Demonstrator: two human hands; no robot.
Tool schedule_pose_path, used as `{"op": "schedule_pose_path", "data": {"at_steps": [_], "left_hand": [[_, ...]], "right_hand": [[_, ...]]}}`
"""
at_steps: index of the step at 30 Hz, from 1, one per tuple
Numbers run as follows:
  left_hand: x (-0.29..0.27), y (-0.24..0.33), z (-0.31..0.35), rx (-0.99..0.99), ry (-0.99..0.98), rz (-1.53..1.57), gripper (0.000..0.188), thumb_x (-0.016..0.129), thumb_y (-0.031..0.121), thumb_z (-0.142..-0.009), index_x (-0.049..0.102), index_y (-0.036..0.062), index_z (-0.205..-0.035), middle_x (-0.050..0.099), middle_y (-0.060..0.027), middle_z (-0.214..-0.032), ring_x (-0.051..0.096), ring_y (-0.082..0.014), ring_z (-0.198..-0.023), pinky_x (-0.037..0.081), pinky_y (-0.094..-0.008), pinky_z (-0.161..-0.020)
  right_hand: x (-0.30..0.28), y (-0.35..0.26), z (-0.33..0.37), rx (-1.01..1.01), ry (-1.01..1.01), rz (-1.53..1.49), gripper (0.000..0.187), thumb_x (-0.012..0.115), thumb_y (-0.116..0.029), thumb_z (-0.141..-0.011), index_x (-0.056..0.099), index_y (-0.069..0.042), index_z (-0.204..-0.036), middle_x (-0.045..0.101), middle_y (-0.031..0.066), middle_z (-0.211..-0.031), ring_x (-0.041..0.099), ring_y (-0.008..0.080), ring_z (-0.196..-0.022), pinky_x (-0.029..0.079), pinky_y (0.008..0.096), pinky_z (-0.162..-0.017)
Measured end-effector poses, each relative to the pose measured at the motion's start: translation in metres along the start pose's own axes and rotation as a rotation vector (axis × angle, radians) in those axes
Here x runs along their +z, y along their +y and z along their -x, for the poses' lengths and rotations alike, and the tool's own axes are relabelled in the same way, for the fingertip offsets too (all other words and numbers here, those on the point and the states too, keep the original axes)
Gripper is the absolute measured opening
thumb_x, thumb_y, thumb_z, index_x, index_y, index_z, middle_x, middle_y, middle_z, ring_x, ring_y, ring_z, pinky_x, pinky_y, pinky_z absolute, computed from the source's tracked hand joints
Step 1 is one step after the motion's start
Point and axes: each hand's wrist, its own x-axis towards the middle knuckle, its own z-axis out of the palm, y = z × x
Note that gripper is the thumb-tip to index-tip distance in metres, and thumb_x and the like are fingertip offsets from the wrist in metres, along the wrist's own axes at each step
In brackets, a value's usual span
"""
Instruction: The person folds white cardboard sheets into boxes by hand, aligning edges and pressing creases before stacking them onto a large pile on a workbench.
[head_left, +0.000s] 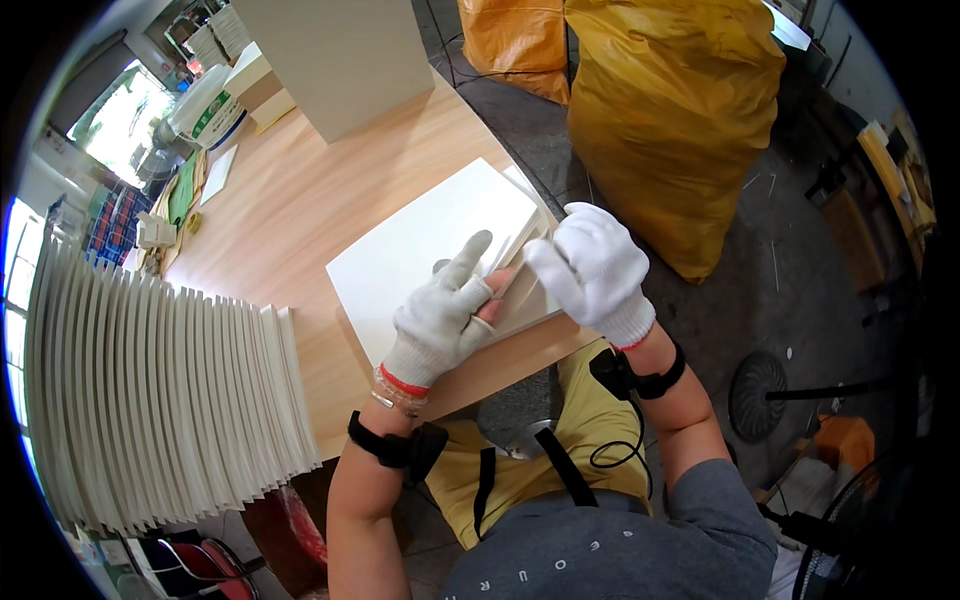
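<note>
A flat, rectangular, smooth white board piece (400, 255) is seen at the centre of the frame, laid at a slant near the edge of a pale wood-grained tabletop (270, 200). Its upper face is plain and unmarked, brightly lit, with straight edges and crisp corners. Along its right side, thin white layers are shown slightly parted, and narrow shadowed gaps are left between them (whether one folded piece or several stacked ones are seen cannot be told).

The upper face is covered in part by the left hand (438, 318), which is dressed in a greyish-white knitted glove with a red cuff edge. Its fingers are not clenched; one is stretched toward the upper right, and two bare fingertips are placed at the layered side. Whether a layer is pinched there cannot be told. The right hand (597, 268), covered by a cleaner white knitted glove, is held with curled fingers at the right side of the piece; what may be gripped inside is hidden.

At the left of the frame, a long row of upright cream-white panels (170, 390) is packed closely together. A large, plain greyish-white upright board (335, 65) is stood on the tabletop at the top. A bulging, wrinkled yellow plastic sack (675, 120) is set on the dark floor at the upper right.
</note>
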Motion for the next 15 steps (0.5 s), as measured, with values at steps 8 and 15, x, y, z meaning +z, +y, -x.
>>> {"op": "schedule_pose_path", "data": {"at_steps": [8,15], "left_hand": [[0.001,-0.004,0.0,0.034,-0.055,0.016,0.039,0.072,0.009,-0.082,0.07,0.0199,-0.12,0.058,-0.0139,-0.14,0.071,-0.0286,-0.093,0.06,-0.0368,-0.072],[0.001,0.0,0.0,-0.047,-0.05,0.049,0.041,0.085,0.023,-0.076,0.07,0.0176,-0.115,0.057,-0.0143,-0.142,0.073,-0.0273,-0.092,0.059,-0.036,-0.077]], "right_hand": [[0.018,0.003,0.008,0.192,0.156,-0.063,0.026,0.074,-0.004,-0.079,0.054,-0.007,-0.062,0.046,0.0097,-0.057,0.052,0.0308,-0.055,0.042,0.0407,-0.053],[0.017,0.002,0.011,0.287,0.163,-0.155,0.028,0.074,-0.004,-0.08,0.054,-0.005,-0.061,0.047,0.0099,-0.056,0.052,0.0298,-0.055,0.041,0.0402,-0.052]]}}
